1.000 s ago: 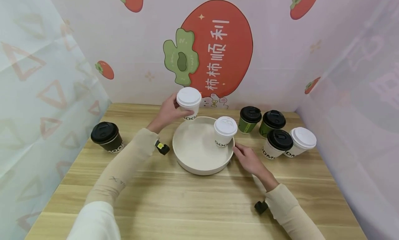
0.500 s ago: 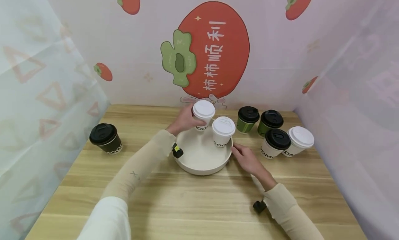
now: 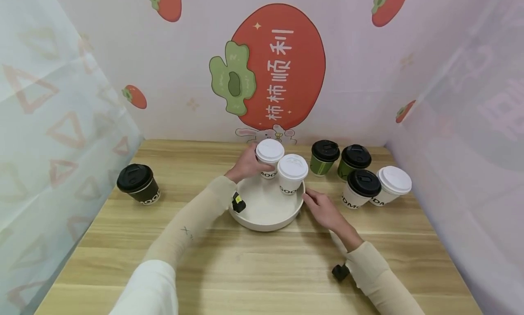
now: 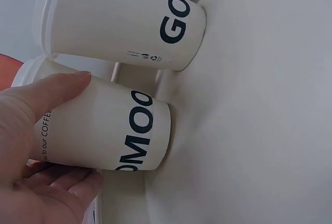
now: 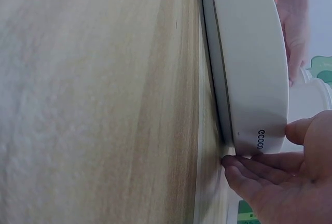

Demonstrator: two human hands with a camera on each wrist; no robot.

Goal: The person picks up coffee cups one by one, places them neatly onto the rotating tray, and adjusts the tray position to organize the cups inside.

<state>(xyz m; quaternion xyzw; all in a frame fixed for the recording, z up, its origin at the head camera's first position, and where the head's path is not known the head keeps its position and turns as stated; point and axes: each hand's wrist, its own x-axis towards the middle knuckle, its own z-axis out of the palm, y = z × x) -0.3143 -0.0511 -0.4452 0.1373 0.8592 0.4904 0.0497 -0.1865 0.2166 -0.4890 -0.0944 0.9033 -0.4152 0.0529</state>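
Note:
My left hand [image 3: 248,164] holds a white lidded paper coffee cup [image 4: 104,123] around its side, thumb on one side and fingers on the other. That cup stands upright inside a round cream tray [image 3: 266,222], close beside another white lidded coffee cup [image 3: 292,174]. In the left wrist view the second cup [image 4: 119,19] also shows its printed lettering. At the tray's right side, my right hand [image 3: 325,210] grips the edge. Seen from the right wrist, the thumb is at the tray's rim [image 5: 254,63] and the fingers lie against its outer wall and underside.
Right of the tray stand two green cups with black lids [image 3: 323,158], a white cup with a black lid [image 3: 361,188] and a white-lidded cup [image 3: 391,185]. A dark cup with a black lid [image 3: 139,184] is at the left. Printed cloth walls enclose the wooden table [image 3: 254,278].
My left hand has moved right and down with the white coffee cup, bringing it into the tray beside the other cup. My right hand has stayed at the tray's edge.

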